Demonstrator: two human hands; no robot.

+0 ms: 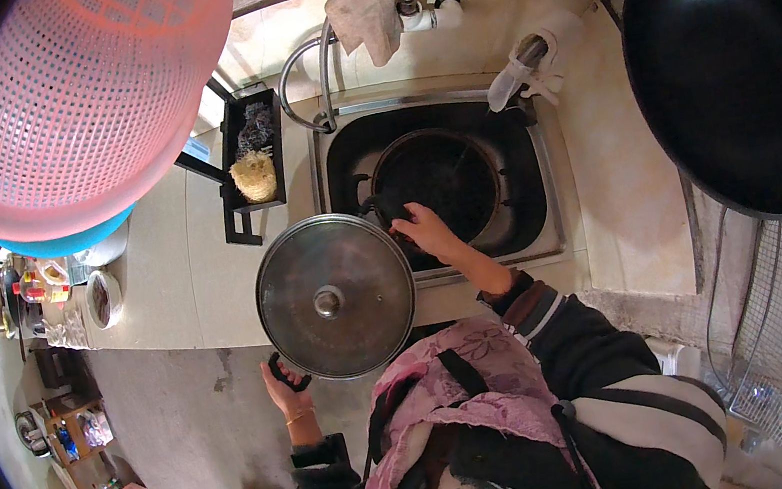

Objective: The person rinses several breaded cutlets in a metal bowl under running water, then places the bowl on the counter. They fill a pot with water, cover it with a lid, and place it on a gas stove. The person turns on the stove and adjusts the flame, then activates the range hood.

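Note:
A round pan covered by a glass lid (304,272) with a metal knob (328,302) is held over the counter edge, left of the sink. My left hand (288,390) is closed around the black handle (287,374) at its lower left. My right hand (429,233) grips a black part (392,208) at the opposite upper-right side, which looks like the other handle. The lid hides the inside of the pan. Under and beyond my right hand, a dark round pan (445,175) with side handles lies in the sink (559,219).
A black rack (277,147) holding a loofah sponge (254,177) and a dark scrubber (255,126) stands left of the sink. A cloth (368,12) drapes over the faucet pipe. A pink colander (91,115) hangs upper left, a black pan (727,80) at right. Bottles and jars line the left counter.

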